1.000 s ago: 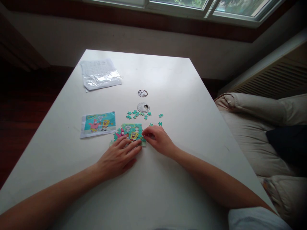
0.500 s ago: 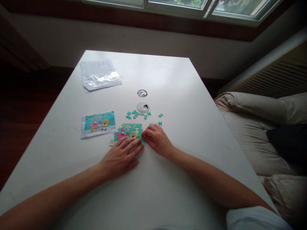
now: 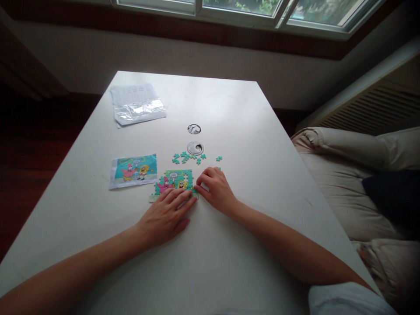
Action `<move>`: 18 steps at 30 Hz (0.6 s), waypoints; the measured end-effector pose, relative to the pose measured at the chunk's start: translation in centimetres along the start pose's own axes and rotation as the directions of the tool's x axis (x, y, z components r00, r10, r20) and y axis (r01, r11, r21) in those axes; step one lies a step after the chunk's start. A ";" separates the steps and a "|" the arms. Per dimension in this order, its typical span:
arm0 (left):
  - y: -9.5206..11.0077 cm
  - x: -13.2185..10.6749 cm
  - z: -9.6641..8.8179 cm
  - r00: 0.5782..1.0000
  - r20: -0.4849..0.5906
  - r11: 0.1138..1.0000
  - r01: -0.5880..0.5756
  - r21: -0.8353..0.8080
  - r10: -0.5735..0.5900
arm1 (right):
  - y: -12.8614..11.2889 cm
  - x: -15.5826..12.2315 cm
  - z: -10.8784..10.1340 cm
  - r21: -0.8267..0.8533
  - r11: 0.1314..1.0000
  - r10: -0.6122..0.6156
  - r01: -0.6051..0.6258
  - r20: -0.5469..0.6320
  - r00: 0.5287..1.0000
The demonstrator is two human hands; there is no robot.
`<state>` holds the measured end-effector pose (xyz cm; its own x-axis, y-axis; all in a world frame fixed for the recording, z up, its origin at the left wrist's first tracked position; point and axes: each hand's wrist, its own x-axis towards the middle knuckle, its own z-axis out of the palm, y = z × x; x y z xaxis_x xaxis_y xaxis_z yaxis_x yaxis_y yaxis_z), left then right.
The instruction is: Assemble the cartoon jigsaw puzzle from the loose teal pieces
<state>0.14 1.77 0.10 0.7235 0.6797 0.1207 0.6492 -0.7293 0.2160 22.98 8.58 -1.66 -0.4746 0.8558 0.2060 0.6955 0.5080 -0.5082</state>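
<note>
A partly joined jigsaw puzzle (image 3: 175,176) with cartoon figures on green lies on the white table (image 3: 226,262). Across its lower edge rests my left hand (image 3: 166,213), flat with fingers stretched out and covering part of the picture. My right hand (image 3: 215,188) is closed in a pinch at the puzzle's right edge, on a small green puzzle piece (image 3: 193,189) mostly hidden by the fingertips. Several loose puzzle pieces (image 3: 185,156) lie beyond the puzzle, and one single piece (image 3: 219,158) sits off to the right.
A picture sheet (image 3: 134,171) with the same cartoon figures lies left of the puzzle. Farther back are papers with a clear plastic bag (image 3: 139,107). Two round table holes (image 3: 195,148) sit behind the loose pieces. A beige sofa (image 3: 324,175) stands to the right.
My right hand has shifted slightly at the puzzle's right edge, its fingers still pinched. My left hand stays flat in place. The camera view has moved a little.
</note>
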 end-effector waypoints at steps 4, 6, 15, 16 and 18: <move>0.1 -0.2 0.0 1.000 0.017 1.000 0.003 0.015 -0.004 | 0.2 0.1 -0.2 0.016 1.000 -0.001 0.001 0.003 1.000; 0.2 -0.2 -0.1 1.000 0.023 1.000 0.012 0.016 -0.012 | 0.1 0.0 -0.3 0.013 1.000 0.000 0.000 0.004 1.000; -0.1 -0.3 0.1 1.000 0.028 1.000 0.004 0.002 -0.004 | -0.2 -0.1 -0.1 -0.021 1.000 -0.006 0.006 -0.004 1.000; -0.1 -0.3 0.1 1.000 0.027 1.000 0.004 0.004 -0.004 | -0.2 -0.1 -0.1 -0.024 1.000 -0.007 0.007 -0.007 1.000; -0.1 -0.3 0.1 1.000 0.024 1.000 0.006 0.007 -0.006 | -0.2 0.0 -0.1 -0.031 1.000 0.002 -0.002 -0.018 1.000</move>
<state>-0.09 1.62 -0.04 0.7250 0.6819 0.0964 0.6550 -0.7260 0.2094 22.96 8.50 -1.47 -0.4635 0.8582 0.2205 0.7128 0.5089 -0.4825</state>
